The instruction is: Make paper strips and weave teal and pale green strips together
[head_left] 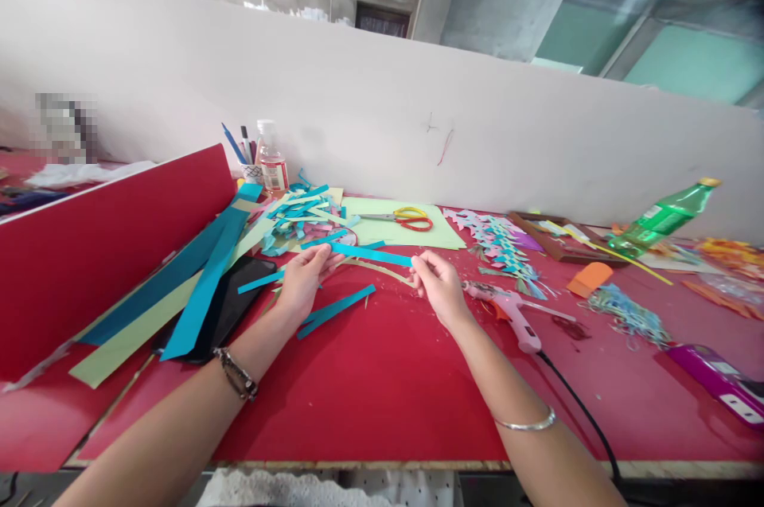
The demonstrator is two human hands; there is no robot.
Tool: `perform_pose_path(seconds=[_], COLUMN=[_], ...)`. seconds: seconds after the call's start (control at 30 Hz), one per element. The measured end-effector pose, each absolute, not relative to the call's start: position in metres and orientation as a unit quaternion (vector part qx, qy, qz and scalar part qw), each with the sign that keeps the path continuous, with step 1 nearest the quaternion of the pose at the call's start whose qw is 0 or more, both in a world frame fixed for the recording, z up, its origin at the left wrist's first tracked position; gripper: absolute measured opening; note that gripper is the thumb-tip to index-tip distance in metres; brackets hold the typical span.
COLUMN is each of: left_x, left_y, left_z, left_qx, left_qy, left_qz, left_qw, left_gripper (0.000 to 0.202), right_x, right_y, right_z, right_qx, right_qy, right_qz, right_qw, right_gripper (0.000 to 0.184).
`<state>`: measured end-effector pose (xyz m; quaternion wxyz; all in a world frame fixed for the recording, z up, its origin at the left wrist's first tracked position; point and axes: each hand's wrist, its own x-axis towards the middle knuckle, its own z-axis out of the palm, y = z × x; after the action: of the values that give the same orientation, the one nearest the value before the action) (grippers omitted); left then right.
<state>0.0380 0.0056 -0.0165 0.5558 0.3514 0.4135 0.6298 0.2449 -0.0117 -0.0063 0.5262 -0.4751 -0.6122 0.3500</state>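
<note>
My left hand (305,278) and my right hand (438,284) hold a blue paper strip (371,254) stretched between them just above the red table (370,388). Each hand pinches one end of it, the left end near the heap of cut blue and pale green paper scraps (302,220). Two more loose blue strips (337,310) lie on the table under and beside my left hand. A thin pale green strip (382,270) runs under the held strip.
Long blue and green paper sheets (196,284) lean over a black phone (230,308) at left, by a red divider (101,244). Scissors (409,217) lie on green paper behind. A pink glue gun (513,316) with cord, a woven paper piece (501,240), a green bottle (662,216) and a purple phone (719,380) sit right.
</note>
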Motion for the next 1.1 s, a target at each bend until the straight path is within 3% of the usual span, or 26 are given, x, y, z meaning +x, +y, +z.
perform_pose_path(seconds=[0.2,0.47,0.73,0.9,1.1], left_x=[0.037,0.034,0.034,0.024,0.009], left_y=[0.006,0.007,0.006,0.010,0.016], left_z=[-0.016,-0.009,-0.009,-0.007,-0.018], left_qx=[0.356,0.367,0.432,0.587,0.753], left_qy=[0.404,0.425,0.436,0.495,0.571], left_qz=[0.625,0.634,0.612,0.575,0.322], left_qw=[0.566,0.531,0.499,0.283,-0.055], left_gripper=[0.021,0.020,0.029,0.033,0.030], right_x=[0.246,0.245,0.245,0.244,0.243], right_y=[-0.012,-0.015,-0.009,-0.011,-0.017], right_z=[-0.006,-0.001,-0.008,-0.004,-0.001], right_qx=[-0.475,-0.459,-0.437,-0.382,-0.317], right_qy=[-0.641,-0.670,-0.583,-0.524,-0.541], right_qz=[0.294,0.334,0.375,0.466,0.581], right_qw=[0.527,0.478,0.572,0.602,0.519], right_gripper=[0.032,0.029,0.030,0.031,0.037])
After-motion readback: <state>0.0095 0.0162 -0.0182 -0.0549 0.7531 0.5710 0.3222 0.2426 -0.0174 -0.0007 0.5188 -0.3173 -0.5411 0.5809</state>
